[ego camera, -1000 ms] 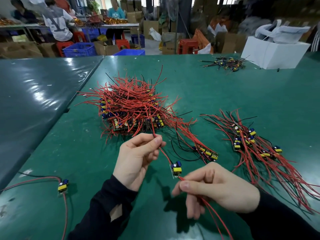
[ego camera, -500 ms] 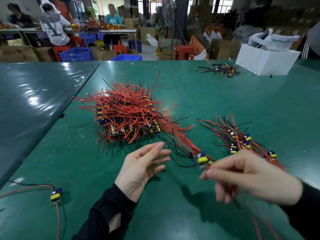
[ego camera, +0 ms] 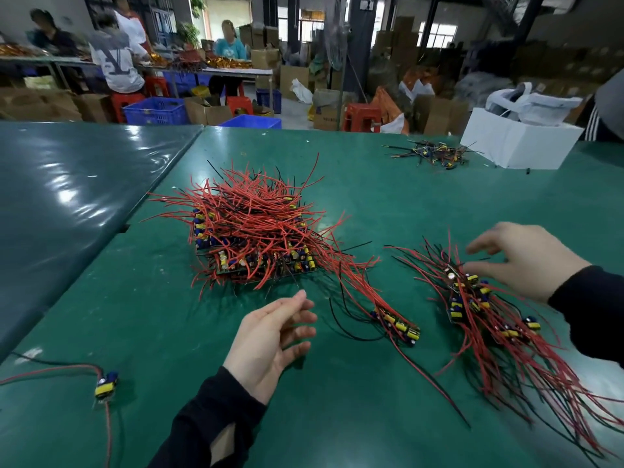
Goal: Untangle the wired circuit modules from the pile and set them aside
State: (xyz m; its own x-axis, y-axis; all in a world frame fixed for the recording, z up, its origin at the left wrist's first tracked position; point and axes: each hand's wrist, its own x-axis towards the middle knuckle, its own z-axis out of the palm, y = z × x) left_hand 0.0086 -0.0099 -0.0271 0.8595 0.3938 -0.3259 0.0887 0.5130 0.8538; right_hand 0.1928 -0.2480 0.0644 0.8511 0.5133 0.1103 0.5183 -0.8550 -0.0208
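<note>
I see a green tabletop (ego camera: 337, 400) from above my two hands, both in black sleeves. Near the middle of the tabletop lies the pile (ego camera: 251, 231), a dense tangle of red and black wires with small circuit modules showing yellow and blue parts along its near and left sides. A strand of red wires trails from the pile toward the near right and ends in a short row of modules (ego camera: 400, 325) lying flat, with loose black wires curling beside it. My left hand (ego camera: 270, 339) hovers just in front of the pile, palm turned inward, fingers relaxed and spread, holding nothing. My right hand (ego camera: 520, 261) reaches over the sorted bundle (ego camera: 489, 315) toward the right edge, fingers loosely extended and grasping nothing; its fingertips are at or just above the bundle's far end, and I cannot tell whether they touch. That bundle's modules sit at its far end and its long red wires fan out toward the near right corner. By the near left edge lies a single module (ego camera: 106, 385) with red and black leads running off the tabletop's edge. Toward the far right corner sits a white box (ego camera: 520, 143) with white bags in it, and beside it a small heap of parts (ego camera: 432, 153). A second, darker table (ego camera: 67, 197) adjoins the left edge. Beyond, people sit at benches among blue crates (ego camera: 155, 111), red stools and cardboard boxes.
</note>
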